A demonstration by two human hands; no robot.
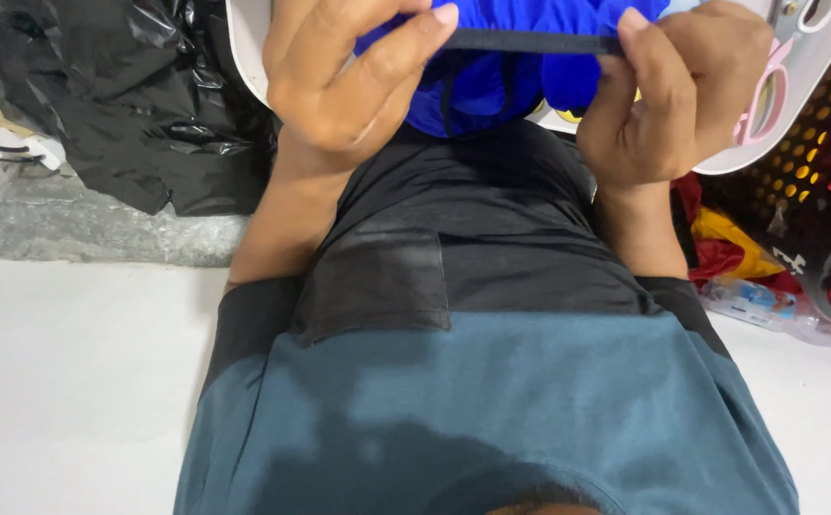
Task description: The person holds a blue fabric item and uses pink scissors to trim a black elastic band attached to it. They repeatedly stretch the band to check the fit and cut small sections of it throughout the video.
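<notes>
Black plastic sheeting [139,95] is heaped at the left, over clear bubble wrap [62,219] on the white floor [62,381]. At the right stands a black perforated basket [821,162] holding red and yellow cloth; more red and yellow cloth [726,243] lies beside it, and a flat clear packet [768,305] with a blue label lies in front. A white tub [797,86] sits ahead. The left hand [349,76] and right hand [683,95] each pinch an end of a dark band [530,41], stretched taut between them, on a blue garment [492,81] above the person's lap.
</notes>
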